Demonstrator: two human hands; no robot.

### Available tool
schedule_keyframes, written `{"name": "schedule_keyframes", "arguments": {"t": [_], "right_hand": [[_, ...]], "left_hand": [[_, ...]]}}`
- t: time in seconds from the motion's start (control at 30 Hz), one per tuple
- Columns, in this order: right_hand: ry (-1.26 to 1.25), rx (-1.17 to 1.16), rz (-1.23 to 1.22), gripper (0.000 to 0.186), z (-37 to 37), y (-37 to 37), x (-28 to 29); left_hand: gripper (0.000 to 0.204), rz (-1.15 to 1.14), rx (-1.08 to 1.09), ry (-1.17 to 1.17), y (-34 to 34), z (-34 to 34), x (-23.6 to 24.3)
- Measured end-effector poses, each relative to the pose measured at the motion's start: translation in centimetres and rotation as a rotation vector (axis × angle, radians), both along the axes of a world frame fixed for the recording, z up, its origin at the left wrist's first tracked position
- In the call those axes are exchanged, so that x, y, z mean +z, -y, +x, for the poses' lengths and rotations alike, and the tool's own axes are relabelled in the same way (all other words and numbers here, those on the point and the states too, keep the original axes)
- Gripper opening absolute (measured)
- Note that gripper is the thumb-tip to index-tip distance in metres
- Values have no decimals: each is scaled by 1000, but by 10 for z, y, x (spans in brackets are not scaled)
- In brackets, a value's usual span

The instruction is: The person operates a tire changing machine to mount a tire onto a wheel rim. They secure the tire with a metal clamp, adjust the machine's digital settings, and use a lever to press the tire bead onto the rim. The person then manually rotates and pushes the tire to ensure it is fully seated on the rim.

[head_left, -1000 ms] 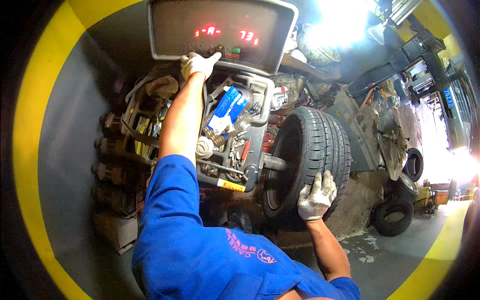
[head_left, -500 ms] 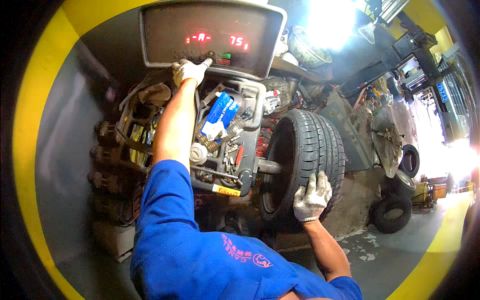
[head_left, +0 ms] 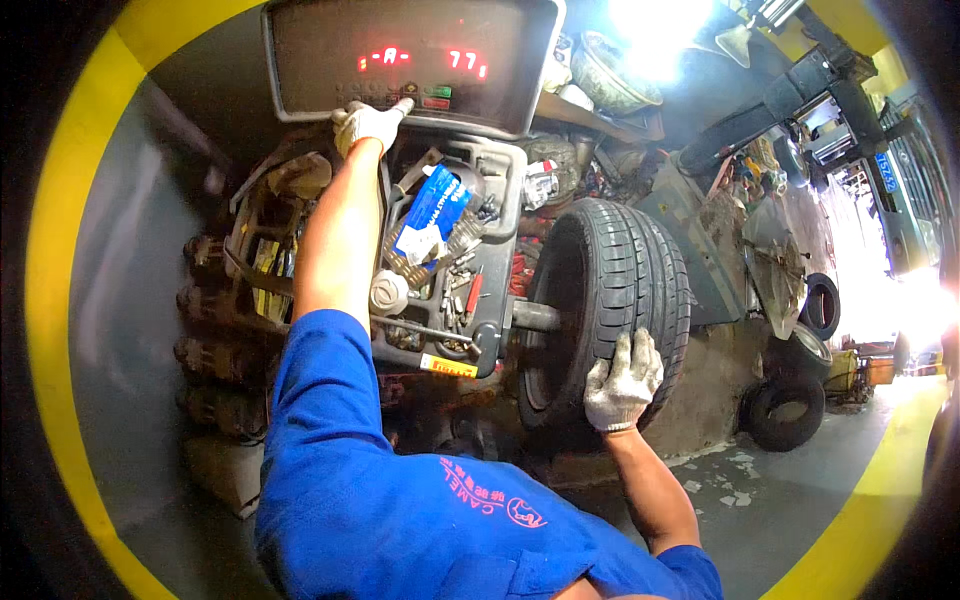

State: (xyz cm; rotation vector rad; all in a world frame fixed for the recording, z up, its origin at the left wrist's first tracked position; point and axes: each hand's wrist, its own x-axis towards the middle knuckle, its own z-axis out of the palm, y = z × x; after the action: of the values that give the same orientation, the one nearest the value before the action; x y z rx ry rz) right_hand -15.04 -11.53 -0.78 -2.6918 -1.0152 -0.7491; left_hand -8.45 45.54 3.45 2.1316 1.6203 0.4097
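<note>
My left hand [head_left: 365, 125] wears a pale glove and touches the button row of a grey control panel [head_left: 300, 60] lit with red characters, fingers apart. My right hand [head_left: 623, 385], in a stained glove, rests open, fingers stretched, on the tread of a tyre [head_left: 630, 265]. The tyre's wheel sits upright on a horizontal metal shaft [head_left: 530, 315]. Below the panel, a moulded tool tray [head_left: 500, 160] holds a blue box [head_left: 435, 210], coiled metal parts, a white round cap [head_left: 389, 291] and a red-handled tool [head_left: 472, 298].
Several loose tyres [head_left: 785, 412] lie at the right. Cluttered parts and sheet panels [head_left: 675, 240] stand behind the wheel. A vehicle [head_left: 905, 200] and a dark metal arm [head_left: 780, 105] are at upper right. A yellow-edged grey surface [head_left: 120, 300] curves along the left.
The panel's red digits have changed. The panel and tray have shifted left in the picture. Both my hands remain on the same things, panel and tyre, slightly shifted with the view.
</note>
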Motion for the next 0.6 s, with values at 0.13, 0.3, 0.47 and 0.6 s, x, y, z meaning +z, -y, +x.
{"name": "schedule_keyframes", "arguments": {"t": [0.13, 0.3, 0.47, 0.6], "right_hand": [[2, -19, -31, 58, -2, 4, -2], [-19, -8, -7, 59, 1, 8, -2], [-23, -11, -10, 59, 1, 6, -1], [-30, -17, -19, 60, 2, 6, 0]], "left_hand": [[121, -24, -42, -8, 8, -8, -2], [125, 46, -18, -71, 5, 1, -12], [123, 86, -8, -64, -4, 0, -15], [125, 11, -23, -73, 3, -1, -7]]}}
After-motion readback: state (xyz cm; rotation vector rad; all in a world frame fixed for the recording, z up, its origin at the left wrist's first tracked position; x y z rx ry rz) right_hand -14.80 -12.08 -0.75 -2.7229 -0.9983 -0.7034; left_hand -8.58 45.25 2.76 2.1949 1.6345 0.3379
